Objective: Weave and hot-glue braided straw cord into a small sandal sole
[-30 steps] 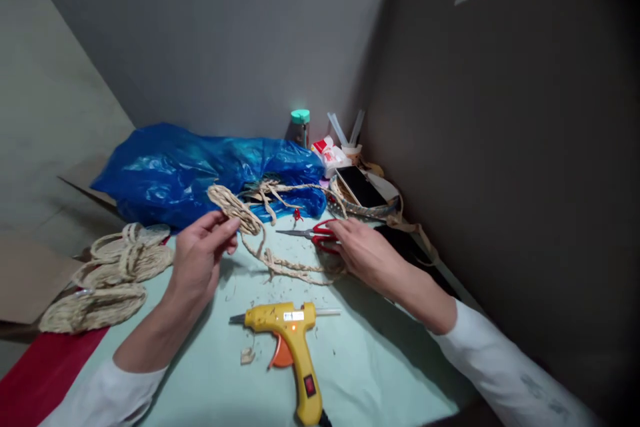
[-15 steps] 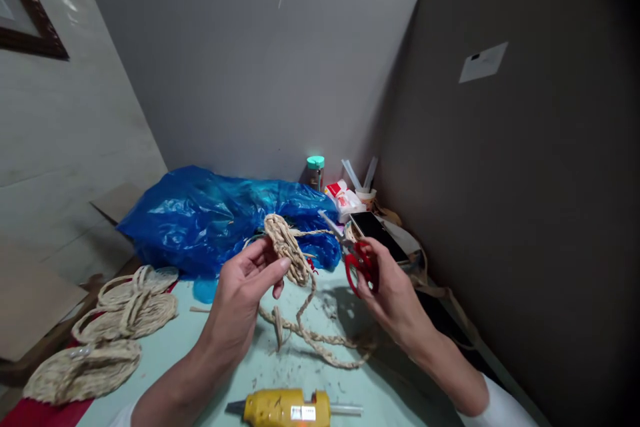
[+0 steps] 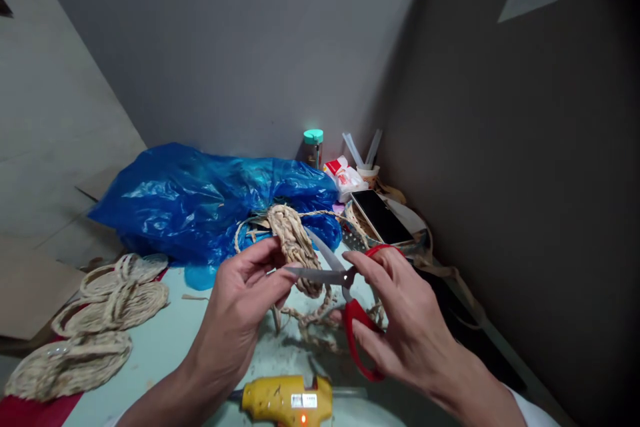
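Observation:
My left hand (image 3: 255, 283) pinches an oval coil of braided straw (image 3: 295, 243) between thumb and fingers, holding it up over the table. Red-handled scissors (image 3: 363, 330) are in my right hand (image 3: 405, 313). Their blades stand apart at the coil's right side, with the lower blade crossing in front of it toward my left thumb. A braided straw cord (image 3: 310, 320) trails from the coil down to the table. Below the hands lies a yellow glue gun (image 3: 285, 399) with a lit orange light and a clear stick in its back.
A large blue plastic bag (image 3: 200, 193) fills the back left. Woven straw sandals (image 3: 70, 360) lie at the left. Toward the back right are a phone (image 3: 383, 217) on a basket, a teal-lidded jar (image 3: 313, 147) and a cup (image 3: 369, 175) of clear sticks.
My right hand has brought the scissors left to the coil, and the blades have opened. The camera view has tilted down.

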Available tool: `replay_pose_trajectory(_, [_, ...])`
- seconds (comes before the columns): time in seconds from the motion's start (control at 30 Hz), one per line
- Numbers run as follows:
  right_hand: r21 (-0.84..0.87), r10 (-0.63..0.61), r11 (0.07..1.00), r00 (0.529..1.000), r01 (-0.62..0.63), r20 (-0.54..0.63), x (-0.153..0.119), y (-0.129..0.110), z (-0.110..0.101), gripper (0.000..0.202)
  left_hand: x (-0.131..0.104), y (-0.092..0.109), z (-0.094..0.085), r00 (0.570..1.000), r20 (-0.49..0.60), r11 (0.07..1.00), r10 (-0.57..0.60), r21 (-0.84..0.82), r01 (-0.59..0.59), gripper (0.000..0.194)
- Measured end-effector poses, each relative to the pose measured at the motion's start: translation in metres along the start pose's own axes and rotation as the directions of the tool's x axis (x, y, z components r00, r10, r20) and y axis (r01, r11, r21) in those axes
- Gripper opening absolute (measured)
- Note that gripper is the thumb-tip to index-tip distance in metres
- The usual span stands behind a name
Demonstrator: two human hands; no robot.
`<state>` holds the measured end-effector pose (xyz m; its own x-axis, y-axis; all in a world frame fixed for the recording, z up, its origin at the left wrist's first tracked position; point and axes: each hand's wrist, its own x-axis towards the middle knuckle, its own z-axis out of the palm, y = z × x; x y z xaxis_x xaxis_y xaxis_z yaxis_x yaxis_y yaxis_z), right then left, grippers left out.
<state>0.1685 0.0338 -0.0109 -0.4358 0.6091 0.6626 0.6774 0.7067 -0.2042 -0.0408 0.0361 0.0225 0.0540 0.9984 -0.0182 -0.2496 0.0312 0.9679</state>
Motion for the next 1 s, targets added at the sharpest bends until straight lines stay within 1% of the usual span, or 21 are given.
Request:
replay_pose_trajectory(0.07, [-0.045, -0.030, 0.999, 0.999, 0.029, -0.013, 0.000, 0.002, 0.000, 0.052, -0.002, -0.001, 0.001, 0.999, 0.028, 1.000, -0.017, -0.002, 0.017, 0.026])
replay_pose_trajectory(0.17, [-0.102, -0.065, 0.993, 0.997, 0.061, -0.039, 0.001, 0.003, -0.001, 0.051, -0.005, -0.001, 0.004, 0.998, 0.043, 0.999, -0.042, -0.021, 0.043, 0.022])
replay_pose_trajectory(0.27, [-0.133, -0.070, 0.989, 0.997, 0.064, -0.045, 0.001, 0.003, -0.002, 0.051, -0.005, 0.000, 0.007, 0.998, 0.045, 0.998, -0.046, -0.030, 0.048, 0.017])
replay_pose_trajectory(0.33, [-0.143, -0.067, 0.988, 0.997, 0.059, -0.047, 0.001, 0.003, -0.003, 0.051, -0.005, 0.001, 0.009, 0.998, 0.046, 0.998, -0.045, -0.032, 0.047, 0.017])
replay_pose_trajectory(0.5, [-0.137, -0.065, 0.989, 0.997, 0.060, -0.032, 0.000, 0.004, -0.002, 0.049, -0.005, 0.001, 0.011, 0.996, 0.023, 0.994, -0.091, -0.053, 0.092, 0.020])
replay_pose_trajectory(0.63, [-0.117, -0.088, 0.990, 0.995, 0.083, -0.041, 0.000, 0.003, -0.002, 0.043, -0.005, 0.000, 0.010, 0.996, 0.014, 0.995, -0.094, -0.033, 0.094, 0.022])
replay_pose_trajectory(0.77, [-0.152, -0.095, 0.985, 0.994, 0.086, -0.052, -0.001, 0.002, -0.002, 0.039, -0.006, -0.001, 0.008, 0.993, 0.011, 0.992, -0.116, -0.044, 0.116, 0.024])
replay_pose_trajectory(0.9, [-0.161, -0.091, 0.983, 0.995, 0.083, -0.044, -0.004, 0.003, 0.001, 0.033, -0.007, -0.002, 0.007, 0.994, 0.006, 0.994, -0.106, -0.019, 0.107, 0.018])
replay_pose_trajectory(1.0, [-0.103, -0.081, 0.992, 0.995, 0.076, -0.053, -0.006, 0.003, 0.003, 0.030, -0.007, -0.002, 0.007, 0.996, 0.006, 0.996, -0.094, 0.001, 0.094, 0.016])
